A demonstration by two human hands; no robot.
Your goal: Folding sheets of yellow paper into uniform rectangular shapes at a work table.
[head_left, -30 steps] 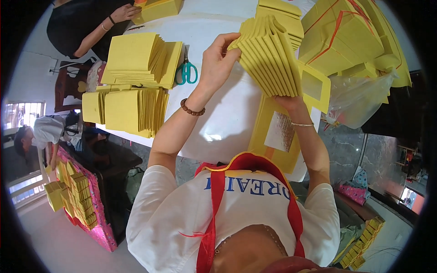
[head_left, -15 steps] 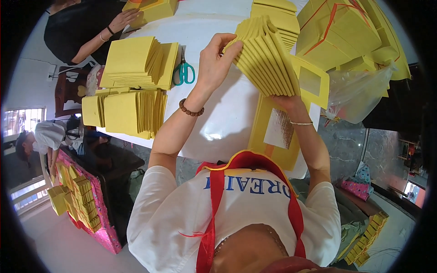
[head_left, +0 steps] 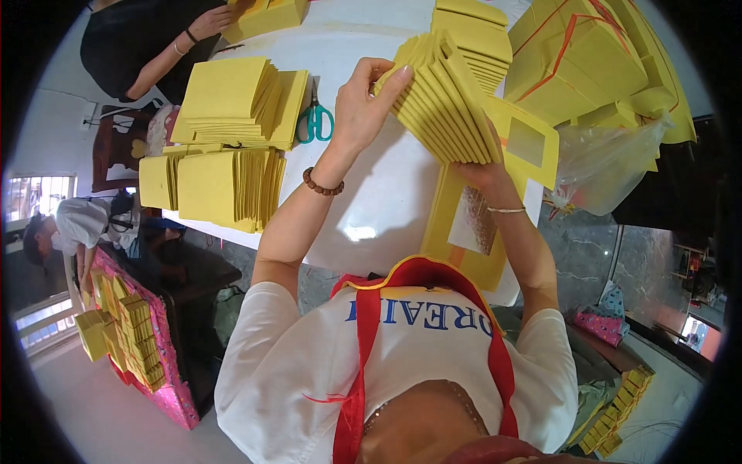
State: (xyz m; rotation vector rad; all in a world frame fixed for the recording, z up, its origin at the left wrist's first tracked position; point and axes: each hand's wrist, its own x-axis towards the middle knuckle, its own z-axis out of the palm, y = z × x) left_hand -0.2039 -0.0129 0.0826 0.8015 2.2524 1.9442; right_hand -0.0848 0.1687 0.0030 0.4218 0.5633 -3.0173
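Above the white table I hold a thick stack of folded yellow paper sheets (head_left: pixel 447 100), its layered folded edges facing me. My left hand (head_left: pixel 363 107) pinches the stack's left edge, thumb on top. My right hand (head_left: pixel 485 172) supports the lower right end from beneath; most of its fingers are hidden behind the stack. Below that hand lies a flat yellow sheet (head_left: pixel 434 232) with a cut-out window. Another yellow sheet with a window (head_left: pixel 545 158) lies to its right. Beyond the held stack is a further pile of folded yellow sheets (head_left: pixel 471 39).
Teal-handled scissors (head_left: pixel 315 124) lie beside yellow stacks (head_left: pixel 228 93) on the left. Yellow bundles with red cord (head_left: pixel 580 62) and a clear plastic bag (head_left: pixel 610 166) stand at the right. One co-worker's hand (head_left: pixel 210 23) is at far left; another person works at a pink-covered table (head_left: pixel 174 371).
The stack has tipped slightly, its lower right end shifting left, and my right hand has moved a little left with it. My left hand keeps its grip. The far co-worker's hand has shifted slightly.
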